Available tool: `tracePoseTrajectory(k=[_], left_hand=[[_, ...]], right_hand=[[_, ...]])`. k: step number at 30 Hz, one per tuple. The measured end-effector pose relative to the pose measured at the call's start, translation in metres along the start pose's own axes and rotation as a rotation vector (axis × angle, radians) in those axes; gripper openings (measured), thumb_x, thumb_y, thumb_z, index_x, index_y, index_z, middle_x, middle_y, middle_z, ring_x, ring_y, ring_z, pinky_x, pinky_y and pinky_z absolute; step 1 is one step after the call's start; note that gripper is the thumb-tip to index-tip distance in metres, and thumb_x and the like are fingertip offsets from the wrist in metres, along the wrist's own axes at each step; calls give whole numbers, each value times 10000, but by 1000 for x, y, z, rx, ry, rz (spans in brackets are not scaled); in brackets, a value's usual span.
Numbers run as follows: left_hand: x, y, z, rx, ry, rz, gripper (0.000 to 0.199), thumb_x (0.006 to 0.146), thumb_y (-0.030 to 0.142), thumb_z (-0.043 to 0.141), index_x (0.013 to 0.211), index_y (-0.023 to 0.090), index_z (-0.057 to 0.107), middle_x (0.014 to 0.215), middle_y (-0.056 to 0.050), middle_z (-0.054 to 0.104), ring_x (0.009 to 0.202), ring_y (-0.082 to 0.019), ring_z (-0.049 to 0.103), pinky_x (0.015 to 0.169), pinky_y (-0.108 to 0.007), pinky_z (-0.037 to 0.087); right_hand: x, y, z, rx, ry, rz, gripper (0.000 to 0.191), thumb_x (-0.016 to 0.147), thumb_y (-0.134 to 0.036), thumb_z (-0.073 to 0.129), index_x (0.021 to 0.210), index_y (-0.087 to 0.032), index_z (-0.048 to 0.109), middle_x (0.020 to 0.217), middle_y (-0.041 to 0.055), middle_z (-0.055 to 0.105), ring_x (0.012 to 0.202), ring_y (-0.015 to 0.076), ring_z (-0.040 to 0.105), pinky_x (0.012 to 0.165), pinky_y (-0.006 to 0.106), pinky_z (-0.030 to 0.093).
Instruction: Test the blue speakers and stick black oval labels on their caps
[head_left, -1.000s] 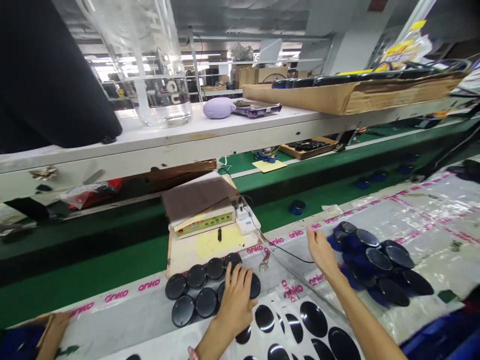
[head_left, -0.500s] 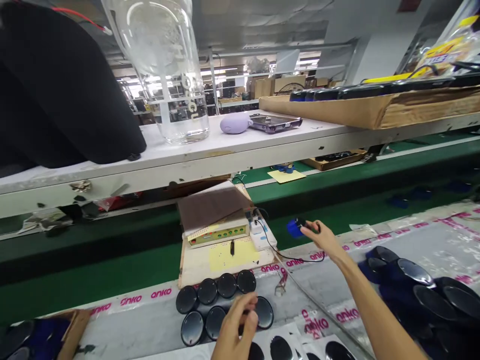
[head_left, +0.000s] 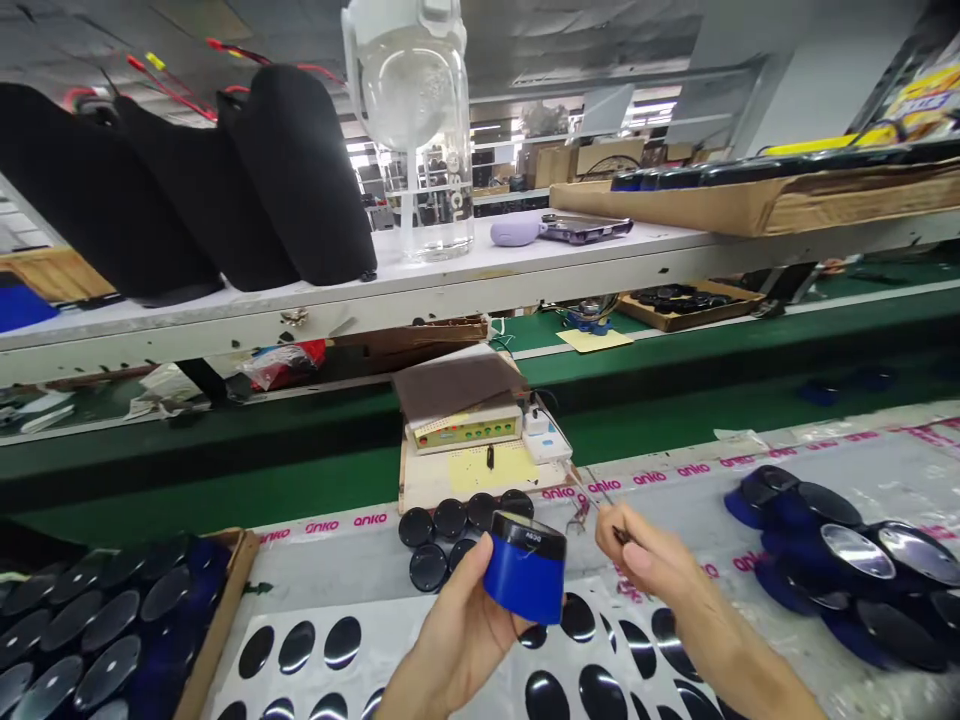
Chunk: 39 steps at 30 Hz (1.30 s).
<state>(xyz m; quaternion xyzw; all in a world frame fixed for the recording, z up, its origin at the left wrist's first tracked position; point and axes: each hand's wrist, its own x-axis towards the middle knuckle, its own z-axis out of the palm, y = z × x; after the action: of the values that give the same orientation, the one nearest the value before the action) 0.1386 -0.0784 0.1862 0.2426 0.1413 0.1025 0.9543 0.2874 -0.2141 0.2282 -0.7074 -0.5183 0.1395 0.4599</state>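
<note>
While the left hand point(head_left: 466, 640) clasped the blue tub point(head_left: 526, 575) from left and beneath, near centre, steadiness seemed key; right hand point(head_left: 652, 560) curled just right of it, contents unclear, cannot tell.

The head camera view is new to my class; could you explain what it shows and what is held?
There is no robot here: these are a person's own bare hands. The camera sits on that person's head, looking forward and down over the work. The left hand holds a blue can with a black end. The right hand is beside it, not touching it; whether it grips something is unclear. On the bench lie round black pieces, white sheets with black discs and, to the right, similar blue cans. A cardboard box stands at the left. Behind, a raised shelf bears a clear bottle.
</note>
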Motion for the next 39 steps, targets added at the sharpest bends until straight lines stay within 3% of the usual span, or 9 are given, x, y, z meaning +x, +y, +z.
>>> tracePoseTrajectory(k=[4, 10, 15, 19, 24, 30, 32, 35, 39], left_hand=[[-11, -2, -4, 12, -88, 97, 388, 820, 376, 625, 1088, 97, 640, 1080, -156, 671, 1028, -239, 615, 879, -320, 458], [-20, -4, -6, 104, -111, 143, 426, 803, 320, 648, 1204, 199, 568, 1096, -85, 652, 989, -218, 615, 854, -320, 463], [-25, -6, -4, 151, -87, 160, 441, 810, 332, 630, 1225, 222, 534, 1056, -74, 640, 961, -227, 614, 852, -358, 464], [-27, -4, 4, 227, -19, 187, 490, 785, 427, 651, 1214, 238, 506, 1080, -71, 615, 1000, -239, 585, 849, -357, 455], [-31, 0, 13, 570, 85, 353, 555, 756, 578, 621, 1160, 222, 490, 1103, -62, 572, 1005, -216, 540, 894, -324, 408], [-35, 14, 15, 1076, 60, 509, 608, 770, 547, 620, 1243, 257, 371, 1179, -60, 518, 1083, -236, 509, 918, -353, 422], [-35, 19, 17, 1350, 59, 615, 641, 773, 481, 652, 1295, 287, 335, 1249, -72, 471, 1135, -248, 488, 957, -394, 414], [-34, 24, 23, 1795, 3, 923, 655, 793, 347, 669, 1353, 245, 344, 1245, -110, 439, 1164, -260, 453, 988, -424, 407], [-31, 25, 28, 1917, -192, 1301, 499, 810, 154, 645, 1256, 105, 426, 1159, -125, 493, 1182, -243, 428, 1013, -380, 412]], right_hand=[[-11, -22, 3, -21, -100, -82, 203, 970, -275, 337, 883, -235, 516, 771, -2, 557, 675, 135, 536, 609, 233, 428], [-11, -37, 20, -54, 111, -186, 308, 962, -253, 392, 660, -211, 435, 564, -53, 431, 474, 82, 401, 458, 208, 312], [-13, -42, 27, -107, -59, -160, 324, 970, -281, 386, 658, -201, 425, 583, -47, 459, 520, 81, 434, 500, 212, 314], [-19, -39, 24, -222, -81, -148, 347, 966, -286, 405, 636, -204, 336, 559, -61, 386, 496, 78, 367, 486, 223, 280], [-24, -42, 18, -370, -51, -244, 292, 956, -247, 426, 673, -210, 365, 575, -62, 398, 491, 84, 366, 481, 245, 261], [-20, -33, 23, -341, -4, -257, 270, 955, -238, 415, 695, -222, 345, 571, -67, 379, 472, 94, 353, 456, 251, 253], [-17, -21, 28, -222, -53, -172, 213, 967, -239, 378, 755, -225, 394, 627, -52, 445, 524, 102, 418, 475, 235, 306], [-18, -3, 37, -38, -113, -111, 137, 971, -207, 338, 905, -234, 456, 793, -15, 536, 668, 117, 509, 580, 221, 400], [-27, 12, 47, -3, 35, -217, 156, 946, -148, 343, 895, -234, 462, 805, -1, 519, 686, 131, 502, 621, 237, 418]])
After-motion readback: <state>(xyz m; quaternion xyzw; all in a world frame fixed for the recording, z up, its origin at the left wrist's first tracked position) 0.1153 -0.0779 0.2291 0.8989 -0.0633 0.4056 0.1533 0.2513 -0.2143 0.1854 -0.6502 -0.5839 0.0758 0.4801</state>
